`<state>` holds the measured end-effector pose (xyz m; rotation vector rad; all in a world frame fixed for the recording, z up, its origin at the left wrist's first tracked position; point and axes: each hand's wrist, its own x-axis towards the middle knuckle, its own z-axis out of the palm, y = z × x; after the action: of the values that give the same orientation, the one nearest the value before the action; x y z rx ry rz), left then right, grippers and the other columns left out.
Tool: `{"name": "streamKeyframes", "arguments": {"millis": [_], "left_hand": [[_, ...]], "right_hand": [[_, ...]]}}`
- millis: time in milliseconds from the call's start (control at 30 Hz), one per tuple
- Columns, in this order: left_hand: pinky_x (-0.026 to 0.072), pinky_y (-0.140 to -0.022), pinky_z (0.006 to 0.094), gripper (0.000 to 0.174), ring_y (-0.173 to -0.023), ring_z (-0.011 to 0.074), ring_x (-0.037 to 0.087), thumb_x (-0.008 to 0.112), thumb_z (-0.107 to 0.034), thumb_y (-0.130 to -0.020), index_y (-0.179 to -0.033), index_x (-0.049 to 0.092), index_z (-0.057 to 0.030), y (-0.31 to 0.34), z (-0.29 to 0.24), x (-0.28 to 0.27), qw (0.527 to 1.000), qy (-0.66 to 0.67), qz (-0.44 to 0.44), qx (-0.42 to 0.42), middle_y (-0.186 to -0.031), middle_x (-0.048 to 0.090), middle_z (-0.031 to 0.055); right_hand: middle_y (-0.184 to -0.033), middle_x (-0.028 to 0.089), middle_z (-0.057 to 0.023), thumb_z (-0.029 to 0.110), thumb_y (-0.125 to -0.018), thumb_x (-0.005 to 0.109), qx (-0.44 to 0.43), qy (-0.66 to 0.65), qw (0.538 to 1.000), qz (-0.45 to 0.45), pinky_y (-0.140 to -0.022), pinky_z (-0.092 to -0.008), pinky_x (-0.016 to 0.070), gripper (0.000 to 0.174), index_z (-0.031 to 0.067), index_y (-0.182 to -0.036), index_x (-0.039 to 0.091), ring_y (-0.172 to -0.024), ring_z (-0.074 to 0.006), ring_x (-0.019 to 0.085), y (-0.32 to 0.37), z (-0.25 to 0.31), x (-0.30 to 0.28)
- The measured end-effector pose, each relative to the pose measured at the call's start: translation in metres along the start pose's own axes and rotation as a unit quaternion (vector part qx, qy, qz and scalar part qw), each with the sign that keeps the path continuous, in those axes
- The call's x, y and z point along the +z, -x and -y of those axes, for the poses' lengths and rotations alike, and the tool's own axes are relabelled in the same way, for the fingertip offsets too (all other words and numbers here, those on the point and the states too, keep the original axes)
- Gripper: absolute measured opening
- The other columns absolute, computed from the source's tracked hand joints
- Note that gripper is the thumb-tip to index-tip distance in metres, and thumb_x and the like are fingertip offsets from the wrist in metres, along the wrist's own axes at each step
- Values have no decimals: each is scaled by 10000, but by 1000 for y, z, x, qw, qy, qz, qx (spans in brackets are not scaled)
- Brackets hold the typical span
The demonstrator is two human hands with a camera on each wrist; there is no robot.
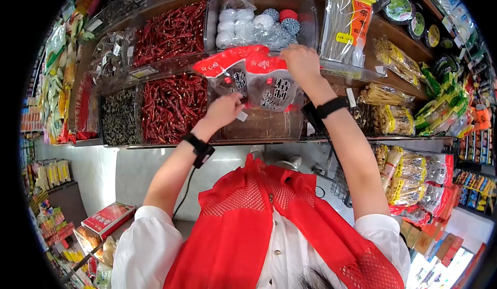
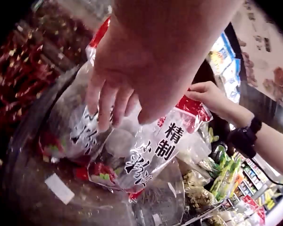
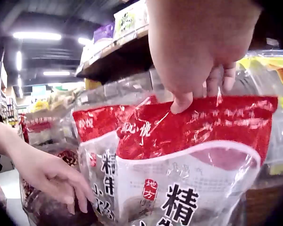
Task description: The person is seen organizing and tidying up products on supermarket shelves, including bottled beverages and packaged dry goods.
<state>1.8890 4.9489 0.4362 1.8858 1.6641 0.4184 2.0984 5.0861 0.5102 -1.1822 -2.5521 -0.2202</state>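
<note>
Two clear plastic bags with red tops and black lettering stand side by side in a shelf bin; the right bag [image 1: 273, 89] overlaps the left bag [image 1: 228, 76]. My right hand [image 1: 304, 67] pinches the red top edge of the right bag [image 3: 198, 127], thumb in front. My left hand [image 1: 223, 111] is low at the front of the left bag, fingers loosely bent; in the left wrist view the left hand [image 2: 132, 80] lies over the bags' fronts. Whether its fingertips touch the plastic, I cannot tell.
Dried red chillies [image 1: 173, 107] fill bins to the left, with dark dried goods [image 1: 120, 117] beyond. Balls of string [image 1: 259, 26] sit in the bin behind. A noodle pack [image 1: 346, 25] and bagged dried goods [image 1: 396, 119] are on the right.
</note>
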Motion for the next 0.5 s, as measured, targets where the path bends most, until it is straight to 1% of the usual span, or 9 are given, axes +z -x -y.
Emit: {"name": "streamKeyframes", "arguments": {"millis": [133,200,233,300,367,400,433,467,500], "left_hand": [[471,-679,399,302,-797,325,596,559,-206,-800,-998,500,14,-30,11,51,997,72,8,0,-864,616,183],[465,-658,424,341,-740,356,594,560,-242,-796,-972,488,40,-46,6,65,996,81,-21,-18,-756,618,186],[466,-638,431,342,-694,362,598,544,-287,-810,-863,536,50,-54,4,67,997,73,-14,-34,-726,612,203],[466,-628,432,357,-670,362,596,532,-305,-815,-795,555,50,-59,0,67,999,27,11,-31,-708,608,202],[465,-618,433,389,-646,363,594,520,-324,-819,-728,574,50,-62,-8,64,999,-20,35,-27,-691,604,201],[465,-651,416,382,-711,355,592,529,-341,-816,-778,581,35,-60,-16,62,976,34,185,-111,-751,607,199],[464,-683,399,383,-775,347,590,537,-359,-814,-829,589,20,-58,-21,60,921,84,328,-192,-812,611,197],[464,-683,399,383,-775,347,590,537,-359,-814,-829,589,20,-58,-18,67,921,81,330,-190,-812,611,197],[456,-675,419,367,-753,360,584,513,-335,-822,-787,595,20,-58,-10,81,953,39,297,-46,-776,606,202]], "right_hand": [[-786,592,-26,211,-767,553,39,-19,999,21,-667,-369,418,102,135,-771,622,-775,-216,582,6,1,25],[-840,585,-19,214,-741,595,62,-2,998,-8,-708,-374,413,145,134,-862,602,-830,-206,567,13,9,19],[-840,585,-19,214,-741,595,65,-1,998,-7,-708,-374,413,145,134,-862,602,-830,-206,567,18,11,14],[-977,549,-32,219,-714,633,89,-23,996,2,-783,-380,399,329,123,-1016,545,-938,-219,523,29,13,6],[-1029,521,-47,216,-698,646,96,-16,994,-39,-831,-391,378,397,115,-1058,515,-981,-232,493,39,9,4],[-1080,493,-62,213,-682,660,102,-8,992,-80,-880,-402,358,466,107,-1101,485,-1024,-244,463,44,7,3],[-1080,493,-62,213,-682,660,105,-8,991,-81,-880,-402,358,466,107,-1101,485,-1024,-244,463,49,6,1],[-1094,475,-70,201,-676,666,111,-14,990,-87,-900,-413,345,491,100,-1116,472,-1043,-257,444,54,7,-3],[-1107,456,-79,190,-671,671,117,-21,989,-93,-920,-423,332,517,93,-1132,458,-1062,-269,426,59,7,-7]]}}
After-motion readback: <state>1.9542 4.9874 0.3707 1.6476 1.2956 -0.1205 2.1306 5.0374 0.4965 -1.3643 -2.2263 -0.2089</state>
